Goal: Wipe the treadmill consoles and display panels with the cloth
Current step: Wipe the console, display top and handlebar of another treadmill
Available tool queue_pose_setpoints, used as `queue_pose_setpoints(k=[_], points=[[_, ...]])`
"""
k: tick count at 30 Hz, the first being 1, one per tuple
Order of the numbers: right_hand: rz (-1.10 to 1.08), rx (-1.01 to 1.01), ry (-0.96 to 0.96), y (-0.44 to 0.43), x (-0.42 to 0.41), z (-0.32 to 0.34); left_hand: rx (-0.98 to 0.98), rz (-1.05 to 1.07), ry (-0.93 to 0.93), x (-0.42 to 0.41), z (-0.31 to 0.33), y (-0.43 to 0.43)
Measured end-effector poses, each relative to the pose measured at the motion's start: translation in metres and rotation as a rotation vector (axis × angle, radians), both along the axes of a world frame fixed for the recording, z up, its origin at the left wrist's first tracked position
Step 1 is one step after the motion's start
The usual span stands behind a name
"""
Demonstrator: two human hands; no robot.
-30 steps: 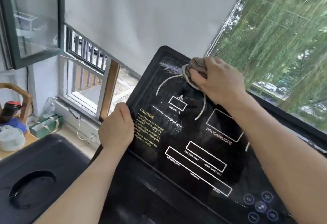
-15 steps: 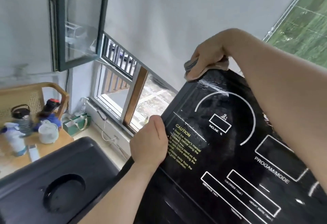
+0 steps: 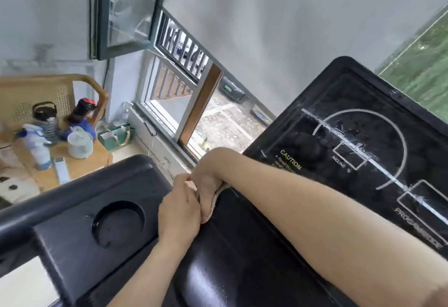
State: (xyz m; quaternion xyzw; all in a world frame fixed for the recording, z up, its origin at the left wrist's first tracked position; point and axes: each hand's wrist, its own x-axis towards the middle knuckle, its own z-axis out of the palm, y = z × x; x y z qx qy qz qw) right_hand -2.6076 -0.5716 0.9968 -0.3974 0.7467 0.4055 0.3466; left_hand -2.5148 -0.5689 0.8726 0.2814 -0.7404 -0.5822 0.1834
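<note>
The black treadmill display panel tilts up at the right, with streaks of wet smear across its white markings. My right hand is at the panel's lower left corner and grips the cloth; only a pale sliver shows under the palm. My left hand lies right against it, fingers curled toward the right hand. What those fingers hold is hidden. My right forearm crosses the lower part of the panel.
The black console tray with a round cup holder lies at the lower left, with its handrail beyond. A wooden chair holds a spray bottle, flasks and a white tub. An open window is behind.
My right hand has come down with the cloth from the panel's top left corner to its lower left corner. My left hand has slid down the left edge to meet it. The view has dropped leftward.
</note>
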Motion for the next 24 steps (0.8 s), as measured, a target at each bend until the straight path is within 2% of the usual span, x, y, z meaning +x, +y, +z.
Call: queue_pose_setpoints(k=[3,6,10,12,14,18,24], points=[[-0.066,0.013,-0.057,-0.002,0.007,-0.007,-0.084,0.05,-0.006,0.002,0.002,0.001],[-0.101,0.061,0.024,0.004,-0.004,0.03,-0.035,0.037,0.06,0.003,-0.001,0.002],[-0.257,0.22,0.096,0.005,-0.033,0.083,0.274,0.078,0.235,0.005,-0.004,-0.005],[-0.254,0.204,0.13,-0.001,-0.024,0.07,0.448,0.117,0.3,0.006,-0.005,-0.008],[-0.197,0.116,0.064,-0.005,-0.003,0.026,0.525,0.145,0.331,0.006,-0.007,-0.011],[-0.03,-0.089,0.046,-0.01,0.035,-0.035,0.423,0.163,0.362,0.008,-0.009,-0.014],[-0.057,-0.125,0.005,0.007,0.037,-0.016,0.144,0.13,0.314,0.011,-0.005,-0.004]])
